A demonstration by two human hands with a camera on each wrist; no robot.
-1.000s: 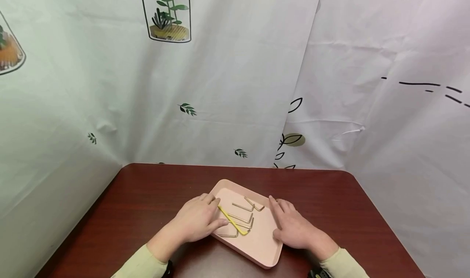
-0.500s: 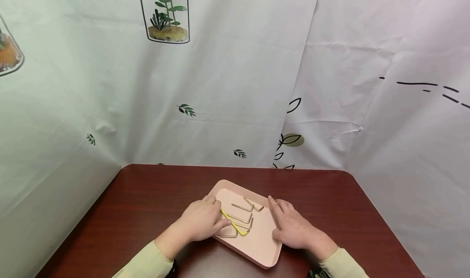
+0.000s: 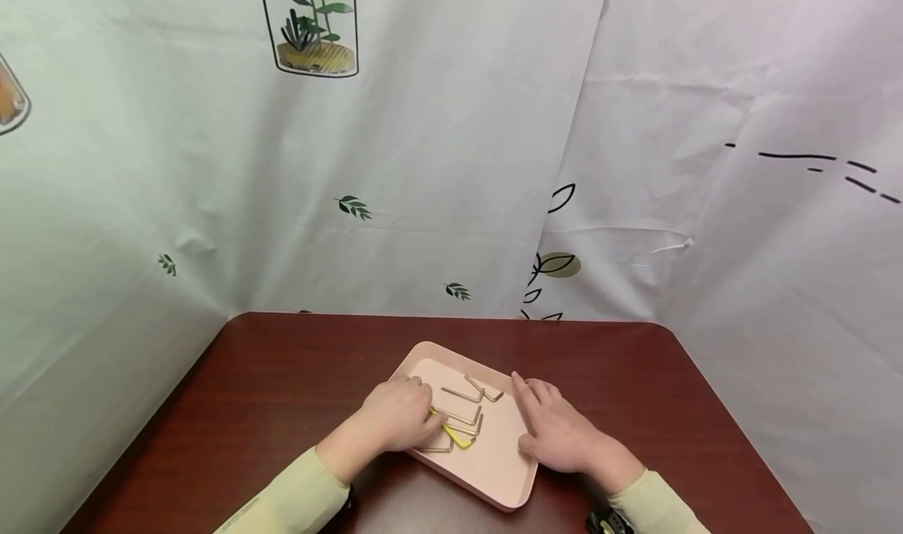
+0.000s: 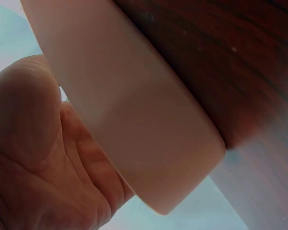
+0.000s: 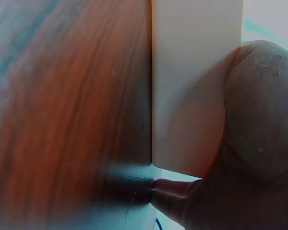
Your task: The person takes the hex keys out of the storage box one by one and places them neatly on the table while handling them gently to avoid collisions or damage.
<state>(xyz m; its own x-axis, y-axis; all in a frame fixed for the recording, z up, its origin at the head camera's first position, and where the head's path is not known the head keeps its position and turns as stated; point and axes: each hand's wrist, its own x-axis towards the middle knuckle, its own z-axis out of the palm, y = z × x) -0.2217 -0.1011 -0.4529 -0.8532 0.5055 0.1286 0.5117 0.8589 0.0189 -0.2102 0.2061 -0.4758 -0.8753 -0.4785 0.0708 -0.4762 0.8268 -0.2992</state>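
A pink rectangular tray (image 3: 494, 471) lies turned at an angle on the table, holding several gold L-shaped hex keys (image 3: 462, 395) and a yellow hex key (image 3: 462, 441). My left hand (image 3: 402, 415) reaches over the tray's left rim with bent fingers, its thumb overlapping the yellow key, whose upper end is hidden; I cannot tell whether the fingers pinch it. In the left wrist view the tray wall (image 4: 134, 115) covers the fingertips. My right hand (image 3: 557, 428) rests at the tray's right side, fingers extended past the far corner and thumb at the rim, seen against the wall (image 5: 192, 86) in the right wrist view.
The dark red wooden table (image 3: 310, 361) stretches around the tray on all sides. White printed cloth (image 3: 437, 165) hangs behind and beside the table. Dark bands (image 3: 608, 521) sit at the wrists below pale sleeves.
My left hand has moved right and further over the tray, its fingers bending more and covering more of the yellow hex key. The right hand and tray stay put; the view shifts slightly.
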